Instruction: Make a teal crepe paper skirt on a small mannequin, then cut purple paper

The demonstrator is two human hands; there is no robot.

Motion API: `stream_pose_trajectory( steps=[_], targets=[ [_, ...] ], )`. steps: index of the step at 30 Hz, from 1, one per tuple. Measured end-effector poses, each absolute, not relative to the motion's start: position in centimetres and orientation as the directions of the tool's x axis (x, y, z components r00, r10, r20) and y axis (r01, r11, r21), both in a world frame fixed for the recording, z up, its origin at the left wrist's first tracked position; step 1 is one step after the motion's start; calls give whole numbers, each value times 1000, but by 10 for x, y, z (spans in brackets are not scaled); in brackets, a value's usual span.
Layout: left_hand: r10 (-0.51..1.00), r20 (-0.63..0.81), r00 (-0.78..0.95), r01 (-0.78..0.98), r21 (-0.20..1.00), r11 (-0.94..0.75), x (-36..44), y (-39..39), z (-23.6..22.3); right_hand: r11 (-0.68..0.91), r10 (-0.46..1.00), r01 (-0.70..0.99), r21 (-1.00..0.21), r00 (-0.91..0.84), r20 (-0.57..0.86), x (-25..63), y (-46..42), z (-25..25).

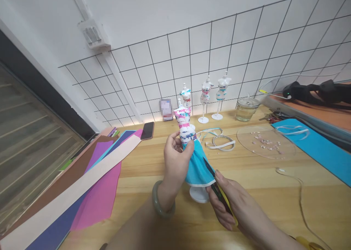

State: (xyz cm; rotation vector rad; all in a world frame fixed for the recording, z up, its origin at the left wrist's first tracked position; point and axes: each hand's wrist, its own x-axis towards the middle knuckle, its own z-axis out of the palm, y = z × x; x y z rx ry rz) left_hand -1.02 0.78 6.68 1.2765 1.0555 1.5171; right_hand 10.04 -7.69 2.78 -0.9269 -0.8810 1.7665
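At blue skirt (197, 167), left hand (177, 161) clasping dress form (184, 124); right hand (233, 197) gripping scissors (218, 192), partly hidden in grasp.

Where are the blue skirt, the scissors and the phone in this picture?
Blue skirt (197, 168): head view, on the front of its cloth.
Scissors (209, 167): head view, on the dark blade.
Phone (147, 130): head view, on its dark face.

No text can be read: the small card (165, 110) by the wall is blurred, and the dress form's (188, 136) coloured marks are too small to tell.
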Motion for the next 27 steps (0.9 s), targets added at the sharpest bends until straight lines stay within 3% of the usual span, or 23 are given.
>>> stream_pose_trajectory(
  steps=[27],
  targets=[
    [967, 239, -87, -83, 966, -246, -9, 7, 68, -340, 932, -323, -883, -241, -271, 102, -76, 31]
  ],
)
